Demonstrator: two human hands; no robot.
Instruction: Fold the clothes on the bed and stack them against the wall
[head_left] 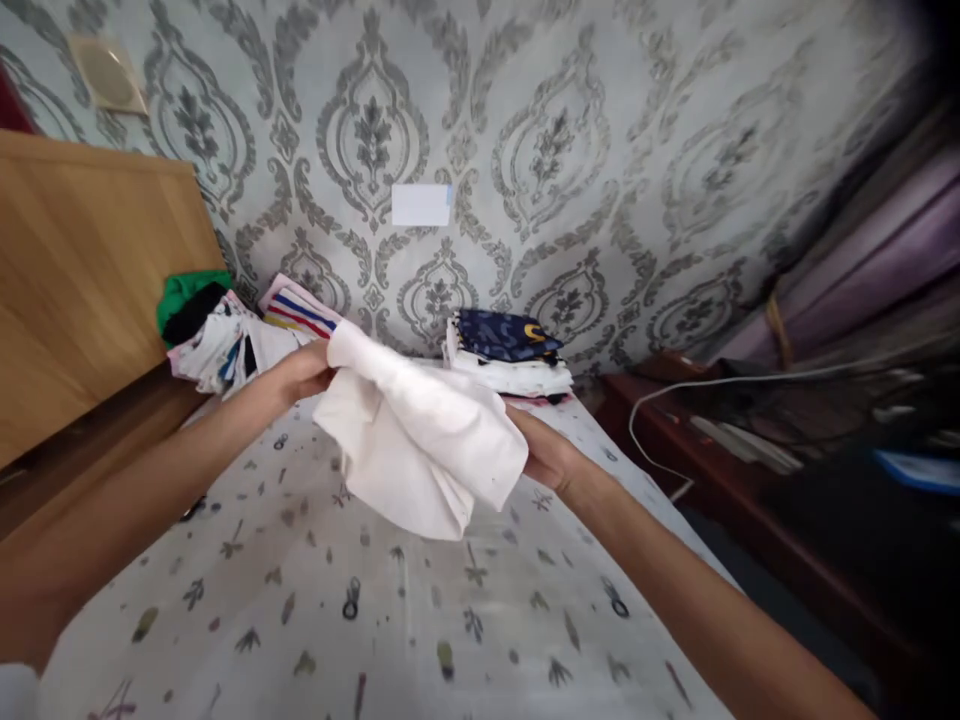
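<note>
A white cloth [420, 420], partly folded and creased, hangs between my two hands above the bed. My left hand [306, 370] is closed on its left edge, with the fingertips hidden behind the fabric. At the right edge, my right hand [538, 448] grips the cloth, its fingers also tucked out of sight behind it. I cannot make out what kind of garment or linen this is. Behind the cloth to the right is a stack of folded clothes [510, 375], topped by a dark blue patterned piece [504, 335].
A looser heap of clothes [225, 340] lies at the back left beside a wooden panel [97, 280], near a striped cloth [300, 308]. Beneath everything spreads a patterned bedsheet [405, 620]. On the right, a white cable [720, 380] crosses a dark red ledge [675, 440]. Patterned wallpaper [555, 150] rises behind.
</note>
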